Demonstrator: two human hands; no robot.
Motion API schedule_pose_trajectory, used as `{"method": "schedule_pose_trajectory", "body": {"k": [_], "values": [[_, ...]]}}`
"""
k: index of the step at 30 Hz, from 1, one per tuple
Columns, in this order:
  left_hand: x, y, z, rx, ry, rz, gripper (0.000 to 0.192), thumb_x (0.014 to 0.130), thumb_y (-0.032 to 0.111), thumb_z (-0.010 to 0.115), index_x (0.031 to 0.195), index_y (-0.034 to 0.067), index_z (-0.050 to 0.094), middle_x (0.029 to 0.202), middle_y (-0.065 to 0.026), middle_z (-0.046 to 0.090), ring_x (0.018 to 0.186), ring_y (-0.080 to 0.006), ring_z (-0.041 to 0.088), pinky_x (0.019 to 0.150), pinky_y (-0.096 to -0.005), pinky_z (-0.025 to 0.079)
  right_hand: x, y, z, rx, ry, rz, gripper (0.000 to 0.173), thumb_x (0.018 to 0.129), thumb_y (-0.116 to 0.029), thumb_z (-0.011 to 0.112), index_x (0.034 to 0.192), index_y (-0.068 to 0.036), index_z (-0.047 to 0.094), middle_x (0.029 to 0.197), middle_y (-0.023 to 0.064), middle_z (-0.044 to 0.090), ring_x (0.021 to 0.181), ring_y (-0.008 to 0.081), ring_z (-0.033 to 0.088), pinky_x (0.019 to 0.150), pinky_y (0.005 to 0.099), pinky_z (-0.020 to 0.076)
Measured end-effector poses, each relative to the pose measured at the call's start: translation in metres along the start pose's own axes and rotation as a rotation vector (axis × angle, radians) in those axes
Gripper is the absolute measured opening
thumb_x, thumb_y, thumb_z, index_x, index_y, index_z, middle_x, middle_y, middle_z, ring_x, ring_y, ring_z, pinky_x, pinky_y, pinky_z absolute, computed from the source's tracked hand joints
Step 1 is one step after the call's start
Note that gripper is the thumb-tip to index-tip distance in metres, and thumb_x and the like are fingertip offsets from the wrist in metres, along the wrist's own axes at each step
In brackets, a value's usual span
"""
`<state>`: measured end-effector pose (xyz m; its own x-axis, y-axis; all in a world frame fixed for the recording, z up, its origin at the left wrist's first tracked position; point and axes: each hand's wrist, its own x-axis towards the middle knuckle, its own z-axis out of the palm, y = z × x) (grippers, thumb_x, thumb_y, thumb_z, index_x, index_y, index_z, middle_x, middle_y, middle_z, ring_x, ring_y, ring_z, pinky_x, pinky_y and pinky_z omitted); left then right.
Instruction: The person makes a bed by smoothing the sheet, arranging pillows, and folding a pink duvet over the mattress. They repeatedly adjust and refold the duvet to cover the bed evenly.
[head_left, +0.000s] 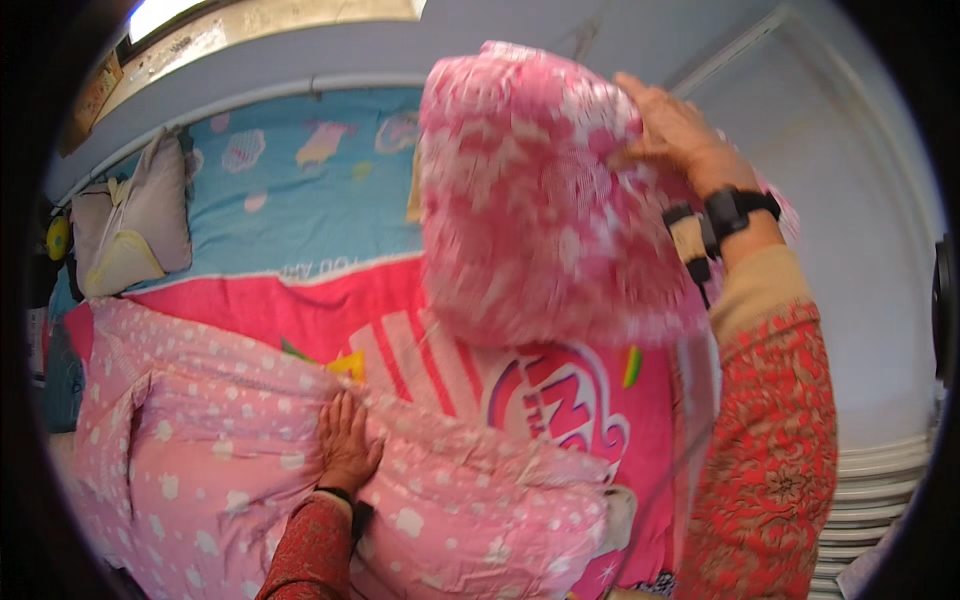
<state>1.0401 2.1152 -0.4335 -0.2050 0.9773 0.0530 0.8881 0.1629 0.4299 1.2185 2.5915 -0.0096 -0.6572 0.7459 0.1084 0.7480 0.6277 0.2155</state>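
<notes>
A thick pink-and-white patterned bedding bundle (540, 202), blurred, is at the upper middle of the view. My right hand (664, 131) grips its upper right side, and part of the bundle is hidden behind my wrist. Lower down, my left hand (347, 442) lies flat, palm down, on a light pink quilt (225, 480) with white spots and apple-like shapes. Nothing is held in it. Beneath both lies a bright pink printed towel blanket (645, 450), which shows stripes and large lettering.
A teal printed sheet (300, 195) covers the bed towards the wall. A grey-beige pillow (139, 217) leans at the left. A pale pipe or rail (247, 99) runs along the wall. White ridged slats or tubes (862, 510) stand at lower right, and a cable (667, 480) crosses the bed's right side.
</notes>
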Motion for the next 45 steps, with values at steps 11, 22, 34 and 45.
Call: {"method": "schedule_pose_trajectory", "body": {"k": [11, 22, 34, 45], "values": [[-0.002, -0.004, 0.008, 0.017, 0.012, 0.0, 0.079, 0.075, 0.038, 0.075, 0.14, 0.003, 0.045, 0.156, -0.0248, 0.033, 0.148, -0.0436, 0.024, 0.121, -0.0596, 0.011, -0.258, -0.094, 0.289, 0.773, 0.242, 0.779, 0.043, 0.095, -0.022, 0.067, 0.127, 0.005, 0.058, 0.117, 0.0229, 0.066, 0.112, 0.0328, 0.065, 0.096, 0.0412, 0.0508], [0.001, 0.0, 0.005, 0.003, -0.002, -0.011, 0.076, 0.075, 0.034, 0.074, 0.137, 0.002, 0.046, 0.155, -0.0273, 0.032, 0.147, -0.0456, 0.024, 0.121, -0.0605, 0.01, -0.165, -0.136, 0.348, 2.474, 0.158, 0.995, 0.09, 0.088, -0.07, 0.063, 0.153, -0.014, 0.036, 0.154, 0.0144, 0.041, 0.136, 0.0369, 0.045, 0.108, 0.0556, 0.0432], [-0.001, -0.004, 0.007, -0.009, -0.007, -0.012, 0.075, 0.076, 0.037, 0.072, 0.137, 0.002, 0.047, 0.154, -0.0272, 0.034, 0.147, -0.0461, 0.024, 0.12, -0.0614, 0.012, -0.204, -0.101, 0.309, 2.198, 0.557, 1.133, 0.042, 0.1, -0.03, 0.06, 0.133, -0.005, 0.058, 0.131, 0.0078, 0.064, 0.118, 0.0241, 0.063, 0.1, 0.0394, 0.0524], [0.0, -0.003, 0.007, 0.011, 0.009, -0.009, 0.077, 0.074, 0.037, 0.074, 0.138, 0.003, 0.047, 0.155, -0.0252, 0.035, 0.147, -0.0436, 0.026, 0.12, -0.0603, 0.012, -0.237, -0.182, 0.365, 2.029, 0.824, 1.512, 0.045, 0.09, -0.025, 0.076, 0.117, 0.007, 0.06, 0.112, 0.0145, 0.067, 0.093, 0.0269, 0.07, 0.078, 0.039, 0.059]]}}
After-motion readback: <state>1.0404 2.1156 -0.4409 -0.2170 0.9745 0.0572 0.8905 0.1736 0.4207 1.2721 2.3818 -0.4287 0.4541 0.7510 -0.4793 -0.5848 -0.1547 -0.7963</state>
